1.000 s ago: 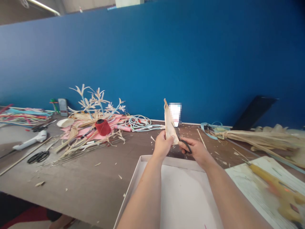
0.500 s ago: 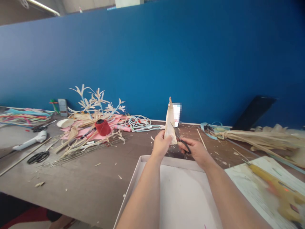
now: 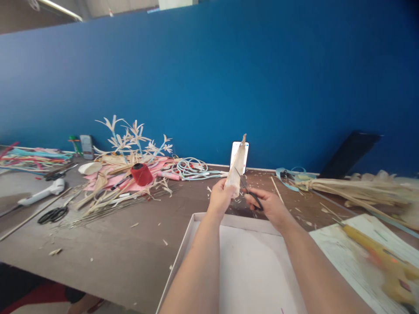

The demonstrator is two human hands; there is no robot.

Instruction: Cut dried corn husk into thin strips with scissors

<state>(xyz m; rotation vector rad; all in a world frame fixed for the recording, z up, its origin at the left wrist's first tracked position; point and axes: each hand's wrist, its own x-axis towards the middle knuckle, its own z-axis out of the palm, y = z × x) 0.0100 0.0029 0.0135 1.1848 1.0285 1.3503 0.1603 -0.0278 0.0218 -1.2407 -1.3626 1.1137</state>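
Note:
My left hand (image 3: 220, 197) is closed round the lower end of a pale dried husk strip (image 3: 237, 166), which it holds upright above the brown table (image 3: 108, 244). Just to its right, my right hand (image 3: 269, 204) grips small black-handled scissors (image 3: 248, 190) whose blades meet the husk's lower right edge. Both hands hover over the far rim of a shallow white box (image 3: 209, 218). A white phone (image 3: 240, 152) leans against the blue wall right behind the husk.
At the left lie dried-husk flowers (image 3: 131, 139), a red thread spool (image 3: 141, 173), coiled pale-blue cord (image 3: 191, 169), black scissors (image 3: 52, 215) and a white tool (image 3: 42, 192). Husk bundles (image 3: 356, 188) and a yellow glue gun (image 3: 379, 255) lie on the right.
The husk strip's top has swung from leaning left to leaning right, in front of the phone. The scissors have stayed at its lower edge. Both arms have barely shifted.

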